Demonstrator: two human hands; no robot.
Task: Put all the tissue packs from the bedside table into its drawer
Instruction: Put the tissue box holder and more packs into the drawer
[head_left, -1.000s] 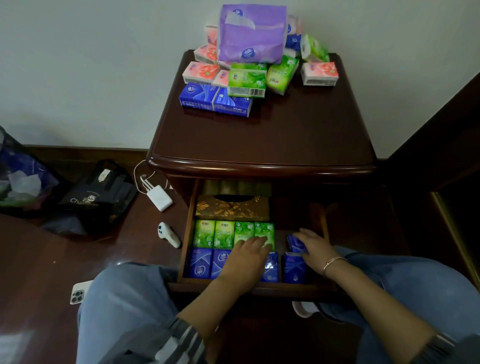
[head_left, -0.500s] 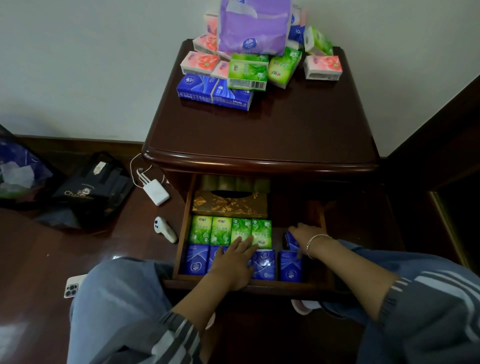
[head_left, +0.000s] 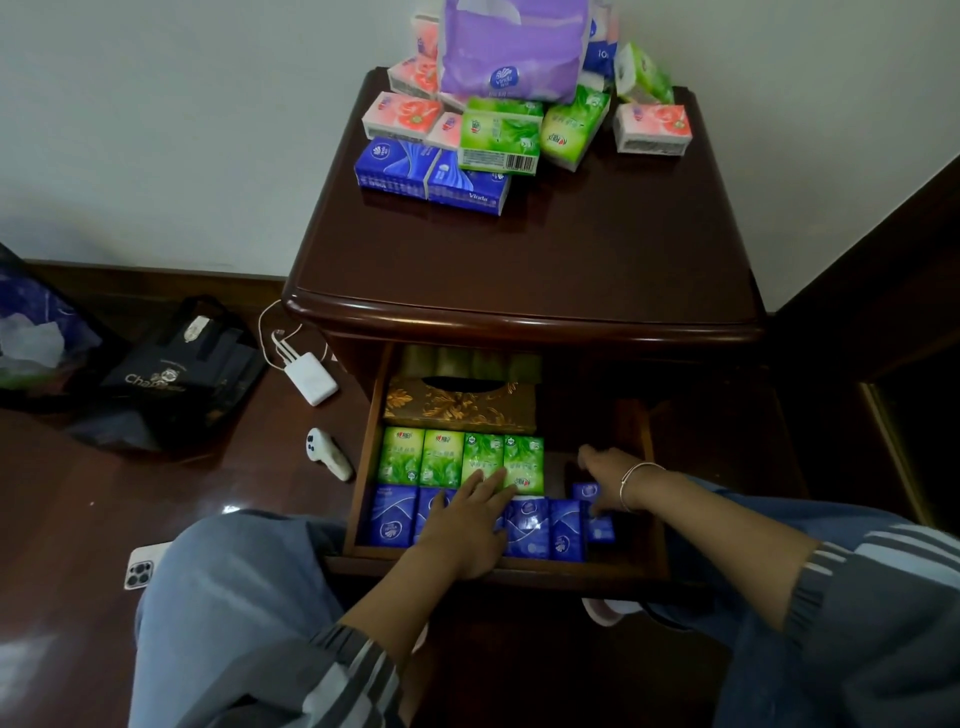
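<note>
A pile of tissue packs (head_left: 498, 140) in pink, green and blue, topped by a big purple pack (head_left: 511, 47), lies at the back of the bedside table (head_left: 524, 280). Its drawer (head_left: 363, 467) is pulled out below. Inside are a row of green packs (head_left: 441, 457) and in front of it a row of blue packs (head_left: 540, 527). My left hand (head_left: 467, 525) lies flat with straight fingers across the blue and green rows. My right hand (head_left: 608, 470) rests on the small blue packs (head_left: 600, 530) at the row's right end, and its fingertips are hidden.
A gold tissue box (head_left: 460, 405) fills the drawer's back left. On the floor to the left lie a white charger (head_left: 311, 384), a white remote (head_left: 327, 452), a phone (head_left: 143, 569) and a black bag (head_left: 176, 374). My knees flank the drawer.
My left hand has slid a little left and forward over the rows. My right hand has drawn back toward the drawer's right side, uncovering more blue packs.
</note>
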